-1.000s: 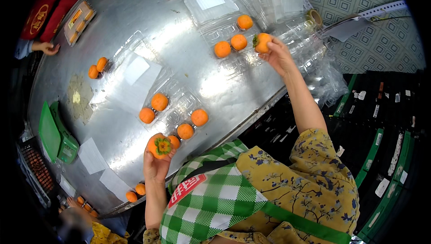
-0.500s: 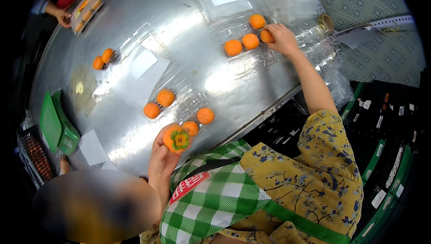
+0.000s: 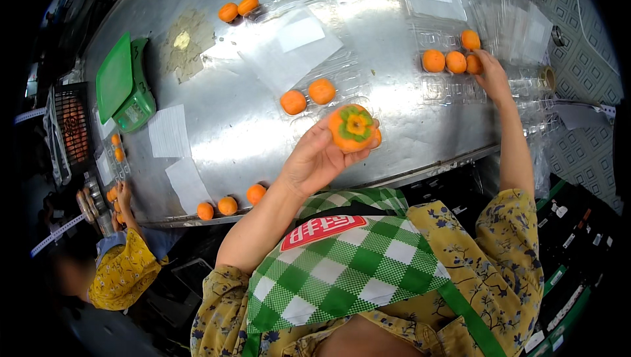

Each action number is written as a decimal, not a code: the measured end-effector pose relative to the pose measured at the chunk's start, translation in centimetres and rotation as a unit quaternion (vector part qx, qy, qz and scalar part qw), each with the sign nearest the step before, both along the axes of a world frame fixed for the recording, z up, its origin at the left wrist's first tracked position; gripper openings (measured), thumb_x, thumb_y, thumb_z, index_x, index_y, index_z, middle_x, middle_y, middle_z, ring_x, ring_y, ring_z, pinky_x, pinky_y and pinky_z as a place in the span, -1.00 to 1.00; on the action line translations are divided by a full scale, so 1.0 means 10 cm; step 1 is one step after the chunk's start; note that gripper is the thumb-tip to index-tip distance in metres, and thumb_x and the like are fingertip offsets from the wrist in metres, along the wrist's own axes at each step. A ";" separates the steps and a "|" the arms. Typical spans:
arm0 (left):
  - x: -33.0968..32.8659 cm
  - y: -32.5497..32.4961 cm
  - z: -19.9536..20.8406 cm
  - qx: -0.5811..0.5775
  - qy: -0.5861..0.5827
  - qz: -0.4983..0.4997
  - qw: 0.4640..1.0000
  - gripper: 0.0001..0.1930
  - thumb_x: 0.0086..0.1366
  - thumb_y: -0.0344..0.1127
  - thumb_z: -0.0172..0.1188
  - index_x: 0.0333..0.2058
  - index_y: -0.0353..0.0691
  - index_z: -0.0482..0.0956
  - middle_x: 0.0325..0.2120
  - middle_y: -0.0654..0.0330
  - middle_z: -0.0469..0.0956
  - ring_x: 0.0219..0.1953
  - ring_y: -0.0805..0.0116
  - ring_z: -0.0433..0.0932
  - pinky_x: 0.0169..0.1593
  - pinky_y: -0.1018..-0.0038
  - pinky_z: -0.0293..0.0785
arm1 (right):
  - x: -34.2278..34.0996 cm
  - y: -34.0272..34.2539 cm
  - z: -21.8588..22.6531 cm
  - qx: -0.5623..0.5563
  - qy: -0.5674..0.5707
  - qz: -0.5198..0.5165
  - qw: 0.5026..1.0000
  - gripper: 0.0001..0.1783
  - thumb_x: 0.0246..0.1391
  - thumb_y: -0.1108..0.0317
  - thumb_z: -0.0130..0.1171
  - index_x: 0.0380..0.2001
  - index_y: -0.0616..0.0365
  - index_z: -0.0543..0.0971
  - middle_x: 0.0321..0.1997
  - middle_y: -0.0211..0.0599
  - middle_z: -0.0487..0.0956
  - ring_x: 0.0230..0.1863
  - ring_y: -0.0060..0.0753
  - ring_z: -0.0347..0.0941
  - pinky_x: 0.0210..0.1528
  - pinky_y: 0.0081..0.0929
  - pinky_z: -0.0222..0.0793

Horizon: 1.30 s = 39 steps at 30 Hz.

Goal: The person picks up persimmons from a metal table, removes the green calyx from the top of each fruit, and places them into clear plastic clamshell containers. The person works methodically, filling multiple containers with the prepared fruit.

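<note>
My left hand (image 3: 314,154) is closed around an orange persimmon (image 3: 353,127), its green calyx facing up. It hangs over a clear plastic tray (image 3: 302,123) and partly hides a persimmon there. Two persimmons (image 3: 321,91) sit just beyond this hand. Far to the right, the fingers of my right hand (image 3: 493,79) grip another persimmon (image 3: 473,64) at the end of a short row. That row sits in a second clear tray (image 3: 439,92), with one more persimmon (image 3: 470,39) behind it.
A green scale (image 3: 125,84) stands on the metal table (image 3: 374,35) at the left. Loose persimmons (image 3: 227,206) line the near edge. A co-worker in a yellow sleeve (image 3: 125,271) handles persimmons at lower left. Stacked clear lids (image 3: 516,28) lie at the far right.
The view has swung left, bringing the co-worker and near-edge persimmons into sight. My left hand has moved away from my body with its persimmon. My right hand stays on its persimmon.
</note>
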State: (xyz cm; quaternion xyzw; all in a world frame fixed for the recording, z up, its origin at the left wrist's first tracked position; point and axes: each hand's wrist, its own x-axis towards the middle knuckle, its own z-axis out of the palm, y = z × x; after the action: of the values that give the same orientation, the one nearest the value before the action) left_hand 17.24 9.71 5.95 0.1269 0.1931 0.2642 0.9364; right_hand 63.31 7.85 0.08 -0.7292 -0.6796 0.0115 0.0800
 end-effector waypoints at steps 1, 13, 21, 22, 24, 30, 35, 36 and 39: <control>-0.01 0.01 0.02 0.050 0.031 0.008 0.998 -0.25 0.14 -0.11 0.28 0.23 -0.19 0.15 0.11 -0.04 0.33 0.14 0.08 0.37 0.22 0.20 0.26 | -0.06 -0.02 0.05 0.025 -0.012 0.000 1.000 -0.37 -0.20 0.49 0.30 0.05 0.11 0.41 0.03 -0.21 0.49 0.03 -0.15 0.43 0.04 -0.31 0.37; 0.06 0.04 0.40 0.694 0.262 0.112 0.661 -0.22 -0.21 -0.51 0.42 0.11 -0.19 0.36 -0.07 0.09 0.51 -0.07 0.06 0.50 -0.02 0.28 0.44 | -2.49 -0.39 0.61 -0.335 0.881 0.006 0.335 -0.30 0.17 -0.18 -0.11 0.08 0.23 0.39 -0.05 -0.19 0.53 -0.13 -0.35 0.50 -0.21 -0.34 0.48; 0.01 0.02 0.32 0.758 0.237 0.125 0.594 -0.15 -0.18 -0.47 0.44 0.17 -0.16 0.28 0.01 0.08 0.45 0.04 0.06 0.45 0.05 0.24 0.42 | -2.59 -0.35 0.78 -0.337 0.869 0.000 0.362 -0.42 0.06 -0.02 0.11 0.00 0.21 0.41 -0.10 -0.27 0.52 -0.13 -0.42 0.48 -0.19 -0.46 0.46; 0.01 0.00 0.33 0.684 0.240 0.122 0.678 -0.13 -0.15 -0.45 0.43 0.20 -0.16 0.22 0.06 0.07 0.39 0.08 0.09 0.41 0.09 0.23 0.39 | -2.59 -0.34 0.82 -0.292 0.847 0.026 0.443 -0.45 0.01 0.07 0.17 -0.02 0.21 0.41 -0.11 -0.27 0.51 -0.14 -0.43 0.48 -0.18 -0.47 0.45; 0.01 -0.09 0.34 0.513 0.239 0.110 0.817 -0.07 -0.08 -0.41 0.41 0.27 -0.14 0.08 0.17 0.06 0.27 0.18 0.16 0.32 0.16 0.21 0.33 | -2.60 -0.30 0.90 -0.197 0.781 0.079 0.587 -0.48 -0.10 0.23 0.29 -0.07 0.20 0.42 -0.12 -0.27 0.51 -0.14 -0.43 0.47 -0.17 -0.48 0.44; 0.09 -0.19 0.19 0.066 0.097 0.046 0.992 -0.11 0.06 -0.22 0.30 0.31 -0.07 -0.03 0.19 0.03 0.19 0.21 0.16 0.27 0.22 0.19 0.24 | -2.77 -0.27 1.06 0.153 0.419 0.144 0.883 -0.37 -0.39 0.52 0.35 -0.11 0.15 0.40 -0.13 -0.16 0.45 -0.09 -0.17 0.43 -0.17 -0.37 0.42; 0.19 -0.23 0.23 0.028 0.063 0.060 0.996 -0.17 0.09 -0.19 0.26 0.29 -0.07 0.03 0.12 0.07 0.28 0.18 0.15 0.32 0.26 0.13 0.22 | -2.87 -0.31 0.87 0.209 0.431 0.137 0.867 -0.30 -0.43 0.54 0.38 -0.08 0.14 0.36 -0.09 -0.14 0.46 -0.04 -0.09 0.42 -0.13 -0.34 0.44; 0.20 -0.22 0.23 0.012 0.048 0.064 0.997 -0.19 0.10 -0.21 0.25 0.29 -0.07 0.03 0.11 0.08 0.29 0.18 0.15 0.32 0.27 0.12 0.21 | -2.89 -0.32 0.83 0.208 0.449 0.130 0.859 -0.29 -0.43 0.54 0.38 -0.07 0.13 0.35 -0.07 -0.13 0.46 -0.03 -0.09 0.41 -0.10 -0.32 0.43; 0.20 -0.22 0.24 0.037 0.067 0.080 0.994 -0.22 0.13 -0.34 0.22 0.29 -0.08 0.02 0.11 0.09 0.30 0.16 0.19 0.34 0.25 0.16 0.25 | -2.87 -0.32 0.78 0.212 0.444 0.144 0.859 -0.27 -0.43 0.54 0.39 -0.05 0.13 0.34 -0.02 -0.12 0.45 0.03 -0.07 0.38 0.01 -0.27 0.38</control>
State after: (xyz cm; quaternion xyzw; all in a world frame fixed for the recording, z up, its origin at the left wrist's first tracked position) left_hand 19.24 7.51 8.35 0.1629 0.2555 0.3364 0.8917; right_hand 34.65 4.70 7.85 -0.5064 -0.6556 0.2008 0.5229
